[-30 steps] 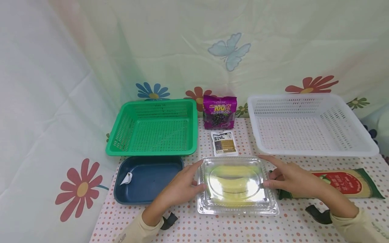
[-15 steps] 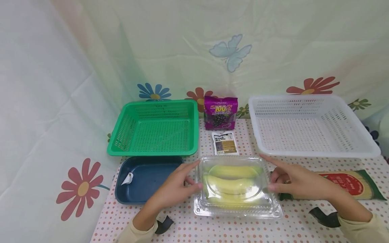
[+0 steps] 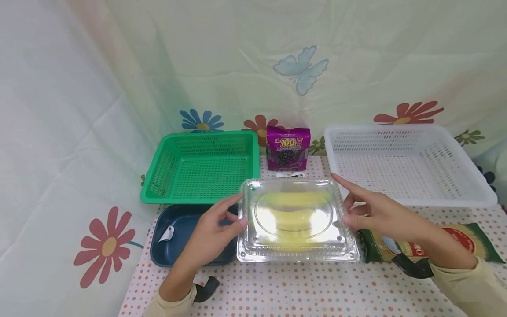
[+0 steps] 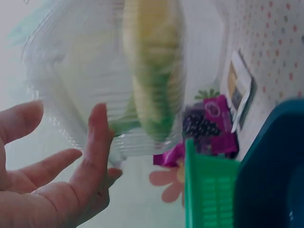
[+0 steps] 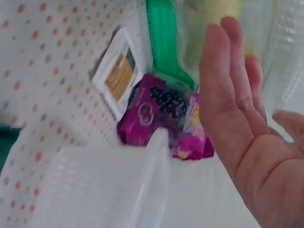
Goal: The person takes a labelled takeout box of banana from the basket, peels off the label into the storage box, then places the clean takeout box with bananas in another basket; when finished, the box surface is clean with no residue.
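A clear plastic clamshell box (image 3: 297, 256) with several yellow bananas (image 3: 291, 219) inside is held up off the table between both hands. My left hand (image 3: 210, 231) grips its left side, thumb at the lid's edge and other fingers lower down. On the opposite side, my right hand (image 3: 380, 215) holds the right edge, its index finger reaching toward the far corner. In the left wrist view, fingertips of the left hand (image 4: 71, 185) meet the ribbed side of the box. The right wrist view shows fairly straight fingers of the right hand (image 5: 237, 104) against the box.
Behind stand a green basket (image 3: 255, 193), a purple candy bag (image 3: 288, 149) and a white basket (image 3: 400, 201). A small white packet (image 3: 290, 175) is mostly hidden by the box. A blue tray (image 3: 158, 257) lies left, a pasta pack (image 3: 473, 244) right.
Both hands have lifted the box from the table, bringing it up and slightly left. It now covers most of the small white packet.
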Demonstrator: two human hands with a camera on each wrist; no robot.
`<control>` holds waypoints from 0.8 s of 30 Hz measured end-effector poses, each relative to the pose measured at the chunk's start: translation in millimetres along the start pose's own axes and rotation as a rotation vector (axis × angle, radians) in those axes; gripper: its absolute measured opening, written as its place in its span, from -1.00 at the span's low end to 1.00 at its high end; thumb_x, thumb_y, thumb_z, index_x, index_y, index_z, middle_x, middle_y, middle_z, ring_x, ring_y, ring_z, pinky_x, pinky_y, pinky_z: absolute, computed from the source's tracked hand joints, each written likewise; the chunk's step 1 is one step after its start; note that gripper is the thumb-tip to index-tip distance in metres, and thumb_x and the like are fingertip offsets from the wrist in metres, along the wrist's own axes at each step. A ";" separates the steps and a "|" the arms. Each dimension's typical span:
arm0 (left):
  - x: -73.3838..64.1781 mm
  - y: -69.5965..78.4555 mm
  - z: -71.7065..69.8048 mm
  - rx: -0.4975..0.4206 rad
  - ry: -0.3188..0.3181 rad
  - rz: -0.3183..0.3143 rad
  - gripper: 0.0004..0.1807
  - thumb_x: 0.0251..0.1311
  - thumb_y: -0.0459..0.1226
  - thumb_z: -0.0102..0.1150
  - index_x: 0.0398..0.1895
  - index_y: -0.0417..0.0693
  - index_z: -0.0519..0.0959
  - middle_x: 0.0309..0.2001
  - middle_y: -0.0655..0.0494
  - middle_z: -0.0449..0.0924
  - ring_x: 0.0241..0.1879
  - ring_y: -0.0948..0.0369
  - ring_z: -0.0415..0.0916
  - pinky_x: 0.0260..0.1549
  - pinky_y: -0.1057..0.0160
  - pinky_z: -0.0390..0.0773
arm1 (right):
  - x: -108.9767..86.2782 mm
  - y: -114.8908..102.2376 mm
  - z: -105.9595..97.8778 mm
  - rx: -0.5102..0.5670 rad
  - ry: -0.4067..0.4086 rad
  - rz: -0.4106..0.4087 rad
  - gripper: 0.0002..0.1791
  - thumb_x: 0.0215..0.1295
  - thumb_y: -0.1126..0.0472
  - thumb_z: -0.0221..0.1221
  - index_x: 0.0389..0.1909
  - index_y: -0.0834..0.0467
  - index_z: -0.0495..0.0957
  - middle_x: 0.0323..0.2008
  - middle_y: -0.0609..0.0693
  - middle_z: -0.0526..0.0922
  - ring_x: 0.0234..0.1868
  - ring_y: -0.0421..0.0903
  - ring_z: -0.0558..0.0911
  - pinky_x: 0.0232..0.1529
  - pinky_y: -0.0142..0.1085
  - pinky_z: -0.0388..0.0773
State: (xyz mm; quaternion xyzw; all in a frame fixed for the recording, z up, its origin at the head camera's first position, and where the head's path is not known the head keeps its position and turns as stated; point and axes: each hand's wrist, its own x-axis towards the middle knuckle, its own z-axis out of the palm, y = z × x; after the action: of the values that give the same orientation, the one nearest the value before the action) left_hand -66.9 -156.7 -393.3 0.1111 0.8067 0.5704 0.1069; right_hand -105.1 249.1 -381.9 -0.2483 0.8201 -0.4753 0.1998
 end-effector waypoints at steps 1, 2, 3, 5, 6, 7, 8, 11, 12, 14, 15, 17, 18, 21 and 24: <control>1.3 0.4 -2.8 -0.004 0.026 0.010 -0.37 0.38 -0.13 0.29 0.49 0.26 0.37 0.48 0.25 0.30 0.06 0.10 0.53 -0.22 0.31 0.67 | 4.4 -1.7 0.3 0.025 0.011 0.012 -0.02 0.47 0.28 0.20 0.67 -0.17 -0.20 -0.12 0.20 0.45 -0.26 -0.05 0.76 -0.24 -0.21 0.73; 2.5 0.9 -5.4 -0.012 0.050 0.014 -0.38 0.38 -0.14 0.29 0.48 0.24 0.38 0.49 0.26 0.29 0.07 0.09 0.53 -0.22 0.31 0.66 | 9.0 -3.3 0.9 0.043 0.028 0.028 -0.03 0.48 0.27 0.19 0.66 -0.20 -0.19 -0.10 0.21 0.42 -0.27 -0.03 0.76 -0.24 -0.18 0.73; 4.0 1.0 -7.7 -0.019 0.070 0.017 -0.39 0.38 -0.16 0.28 0.47 0.20 0.39 0.50 0.26 0.28 0.08 0.08 0.52 -0.22 0.31 0.65 | 13.9 -4.8 1.8 0.072 0.046 0.046 -0.04 0.48 0.26 0.19 0.66 -0.21 -0.19 -0.06 0.23 0.39 -0.26 0.01 0.76 -0.24 -0.15 0.74; 6.8 0.7 -11.3 -0.040 0.108 0.022 -0.41 0.38 -0.18 0.28 0.46 0.11 0.42 0.52 0.25 0.25 0.10 0.06 0.51 -0.19 0.32 0.63 | 24.0 -6.9 4.5 0.096 0.090 0.070 -0.08 0.50 0.21 0.18 0.66 -0.20 -0.17 0.01 0.26 0.38 -0.23 0.06 0.74 -0.23 -0.12 0.75; 8.2 0.2 -12.7 -0.049 0.127 0.018 -0.42 0.38 -0.18 0.28 0.45 0.07 0.43 0.53 0.25 0.24 0.13 0.07 0.50 -0.13 0.33 0.62 | 28.8 -7.9 6.1 0.110 0.115 0.084 -0.10 0.51 0.18 0.18 0.65 -0.19 -0.15 0.04 0.26 0.38 -0.20 0.07 0.72 -0.24 -0.09 0.75; 9.5 -0.5 -13.9 -0.057 0.146 0.016 -0.43 0.39 -0.18 0.27 0.44 0.04 0.44 0.53 0.23 0.23 0.15 0.06 0.49 -0.08 0.34 0.62 | 33.5 -9.0 8.0 0.122 0.141 0.095 -0.14 0.51 0.15 0.17 0.64 -0.19 -0.11 0.06 0.26 0.39 -0.18 0.06 0.71 -0.26 -0.08 0.75; 10.6 -1.1 -15.2 -0.065 0.166 0.011 -0.45 0.40 -0.18 0.26 0.43 0.02 0.45 0.52 0.21 0.23 0.17 0.06 0.48 -0.04 0.35 0.61 | 38.3 -10.0 10.0 0.128 0.166 0.104 -0.17 0.52 0.11 0.16 0.63 -0.18 -0.08 0.08 0.25 0.40 -0.15 0.04 0.69 -0.27 -0.08 0.75; 13.6 -3.2 -21.1 -0.077 0.233 0.012 -0.49 0.43 -0.19 0.22 0.41 -0.03 0.46 0.48 0.15 0.25 0.27 0.08 0.42 0.06 0.42 0.55 | 53.1 -13.0 16.0 0.167 0.223 0.113 -0.28 0.53 0.03 0.15 0.57 -0.12 0.04 0.12 0.22 0.43 -0.09 0.02 0.66 -0.29 -0.05 0.74; 14.6 -3.3 -23.8 -0.084 0.254 0.017 -0.49 0.44 -0.20 0.20 0.41 -0.06 0.46 0.47 0.13 0.26 0.31 0.08 0.40 0.11 0.46 0.52 | 58.3 -14.5 18.0 0.182 0.237 0.120 -0.31 0.52 0.00 0.15 0.55 -0.12 0.08 0.13 0.21 0.43 -0.06 0.02 0.65 -0.28 -0.05 0.74; 16.0 -2.9 -30.5 -0.083 0.284 0.027 -0.50 0.47 -0.21 0.17 0.42 -0.09 0.45 0.46 0.11 0.28 0.36 0.09 0.36 0.14 0.53 0.47 | 68.9 -17.1 21.8 0.204 0.249 0.125 -0.32 0.52 -0.05 0.15 0.55 -0.11 0.13 0.16 0.20 0.43 0.04 0.05 0.61 -0.22 -0.06 0.74; 16.8 -2.8 -34.4 -0.079 0.291 0.025 -0.49 0.47 -0.20 0.16 0.43 -0.10 0.44 0.47 0.12 0.28 0.40 0.09 0.34 0.19 0.51 0.46 | 74.1 -18.5 23.6 0.223 0.248 0.125 -0.32 0.52 -0.05 0.14 0.55 -0.10 0.14 0.18 0.21 0.41 0.09 0.08 0.59 -0.20 -0.07 0.74; 18.3 -2.1 -42.6 -0.072 0.297 0.023 -0.47 0.48 -0.18 0.15 0.45 -0.11 0.41 0.48 0.12 0.29 0.44 0.10 0.31 0.30 0.37 0.44 | 84.1 -21.4 26.7 0.255 0.236 0.125 -0.31 0.52 -0.07 0.14 0.56 -0.11 0.14 0.22 0.21 0.39 0.18 0.13 0.53 -0.16 -0.08 0.74; 19.0 -1.7 -46.7 -0.060 0.301 0.020 -0.46 0.48 -0.16 0.15 0.46 -0.09 0.40 0.49 0.14 0.29 0.45 0.11 0.30 0.35 0.29 0.42 | 88.9 -22.2 28.4 0.275 0.226 0.125 -0.30 0.52 -0.08 0.13 0.57 -0.11 0.14 0.24 0.21 0.37 0.21 0.15 0.49 -0.14 -0.08 0.73; 21.7 -0.7 -60.1 -0.036 0.295 0.002 -0.42 0.48 -0.11 0.15 0.50 -0.04 0.36 0.53 0.15 0.26 0.50 0.12 0.27 0.45 0.00 0.30 | 103.0 -24.1 33.4 0.333 0.190 0.127 -0.28 0.53 -0.09 0.12 0.60 -0.12 0.10 0.28 0.21 0.31 0.28 0.17 0.43 -0.11 -0.08 0.73; 25.0 0.7 -74.9 -0.053 0.283 -0.027 -0.38 0.47 -0.10 0.16 0.53 0.02 0.32 0.55 0.16 0.24 0.53 0.16 0.22 0.49 -0.03 0.25 | 117.1 -26.2 39.8 0.380 0.157 0.146 -0.24 0.52 -0.10 0.13 0.62 -0.18 0.05 0.35 0.19 0.28 0.29 0.16 0.43 -0.08 -0.11 0.73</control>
State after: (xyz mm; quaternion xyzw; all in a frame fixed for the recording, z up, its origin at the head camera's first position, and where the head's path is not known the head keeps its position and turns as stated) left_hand -113.1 -216.0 -369.4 0.0157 0.7997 0.6001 0.0025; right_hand -170.3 141.0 -388.2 -0.1083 0.7446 -0.6233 0.2127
